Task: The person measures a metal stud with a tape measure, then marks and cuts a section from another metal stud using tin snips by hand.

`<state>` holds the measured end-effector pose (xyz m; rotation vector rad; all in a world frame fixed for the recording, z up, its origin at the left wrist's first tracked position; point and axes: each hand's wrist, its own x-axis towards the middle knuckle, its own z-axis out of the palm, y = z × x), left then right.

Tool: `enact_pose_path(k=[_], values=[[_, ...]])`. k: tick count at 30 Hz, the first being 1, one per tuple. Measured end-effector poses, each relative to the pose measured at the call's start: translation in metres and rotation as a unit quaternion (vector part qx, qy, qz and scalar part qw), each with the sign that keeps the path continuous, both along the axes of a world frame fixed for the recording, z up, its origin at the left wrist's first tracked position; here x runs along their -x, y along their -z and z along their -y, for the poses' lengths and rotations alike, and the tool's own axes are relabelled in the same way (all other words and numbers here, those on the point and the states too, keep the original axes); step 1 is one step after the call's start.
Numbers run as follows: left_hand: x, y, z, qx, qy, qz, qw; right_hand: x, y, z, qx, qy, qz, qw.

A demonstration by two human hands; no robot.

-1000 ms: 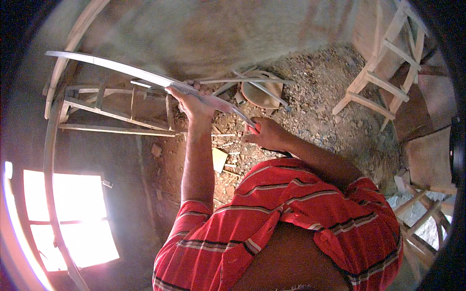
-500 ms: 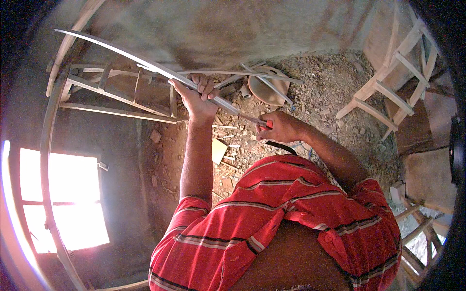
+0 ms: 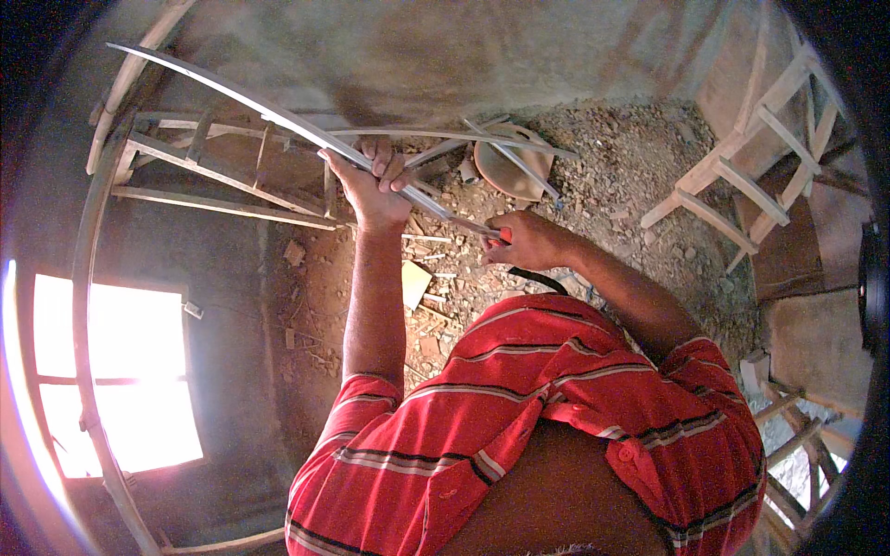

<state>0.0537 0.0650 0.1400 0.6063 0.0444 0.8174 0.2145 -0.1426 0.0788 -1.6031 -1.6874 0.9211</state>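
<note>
A long, pale metal strip (image 3: 297, 128) slants from the upper left down to the middle of the head view. My left hand (image 3: 378, 195) is wrapped around it near its lower end, thumb on one side and fingers curled over the other. Close to that end, my right hand (image 3: 536, 243) is closed around the red handle of a hand tool (image 3: 503, 235). The tool's narrow grey front part meets or overlaps the strip's end; its exact kind is hidden by my fingers. A short black strap (image 3: 538, 278) shows below my right hand.
Rubble and scraps (image 3: 612, 185) cover the ground. Beyond my hands lie a round tan pan (image 3: 510, 171) and another long thin strip (image 3: 464, 136). Wooden ladder-like frames stand at left (image 3: 222, 176) and right (image 3: 742, 181). A bright window (image 3: 116, 334) is at the left.
The tool and my right hand have shifted slightly left and up toward the strip's end. The strip's far end has risen a little. Both grips stay the same.
</note>
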Motion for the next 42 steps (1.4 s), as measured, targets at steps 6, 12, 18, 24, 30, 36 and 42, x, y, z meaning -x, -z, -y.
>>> enact_pose_path(k=[6,12,18,24,30,36,42], values=[[0.002,0.002,-0.004,-0.010,0.010,0.004,1.000,0.000,0.003,-0.002,-0.011,-0.021,-0.021,0.999],[-0.001,0.000,0.001,-0.008,0.003,0.004,1.000,0.000,0.003,-0.001,0.007,-0.022,-0.011,1.000],[0.002,0.001,0.000,-0.015,0.032,0.027,0.999,0.002,0.005,-0.003,0.014,-0.032,-0.024,0.999],[0.002,0.006,-0.005,0.004,-0.004,-0.011,1.000,0.006,0.004,-0.008,-0.002,-0.019,0.011,1.000],[-0.008,0.017,-0.009,-0.004,-0.132,-0.159,0.979,0.004,0.033,-0.022,-0.048,0.021,0.089,0.995],[-0.011,0.027,-0.019,0.013,-0.158,-0.178,0.971,0.001,0.051,-0.007,-0.006,0.057,0.082,0.995],[-0.025,0.022,-0.016,-0.038,-0.065,-0.101,0.992,0.008,0.021,0.014,0.104,0.085,-0.120,0.984]])
